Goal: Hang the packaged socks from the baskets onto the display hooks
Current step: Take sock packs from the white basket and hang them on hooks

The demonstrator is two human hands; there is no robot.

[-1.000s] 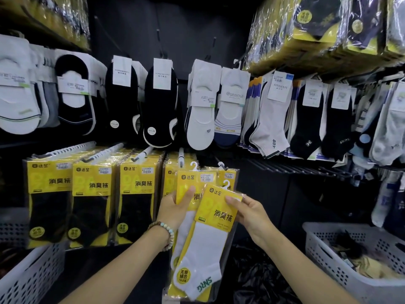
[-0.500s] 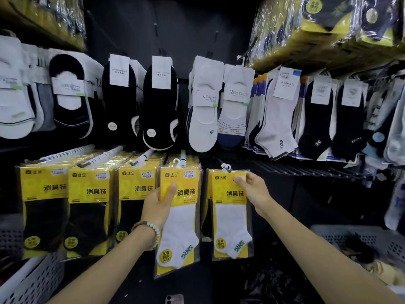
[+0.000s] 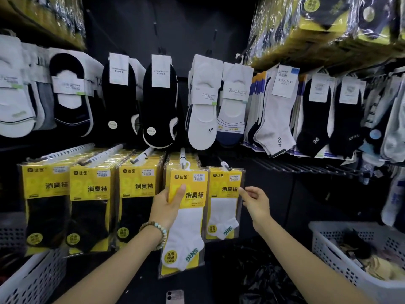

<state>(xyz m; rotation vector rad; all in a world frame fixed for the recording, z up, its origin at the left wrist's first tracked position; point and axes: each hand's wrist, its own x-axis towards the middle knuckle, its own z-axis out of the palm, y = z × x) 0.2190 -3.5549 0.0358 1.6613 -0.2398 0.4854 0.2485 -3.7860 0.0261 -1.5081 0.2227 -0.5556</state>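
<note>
Two yellow-header packs of white socks hang side by side in the lower row. My left hand [image 3: 167, 205] grips the left white-sock pack [image 3: 188, 229] at its yellow card, thumb across the front; the pack's hanger sits on a white display hook [image 3: 183, 157]. The right white-sock pack [image 3: 224, 207] hangs from a neighbouring hook [image 3: 224, 166]. My right hand [image 3: 255, 200] hovers at that pack's right edge with loosely curled fingers, the index tip just at the plastic, holding nothing.
Three stacks of black-sock packs [image 3: 92, 207] fill the hooks to the left. Unpackaged socks hang in the row above. A white basket [image 3: 328, 251] with packs stands at the lower right, another basket [image 3: 32, 279] at the lower left. A phone [image 3: 174, 297] lies below.
My right hand let go of the right pack's top and dropped to its right edge; that pack now hangs alone. My left hand still holds the left pack.
</note>
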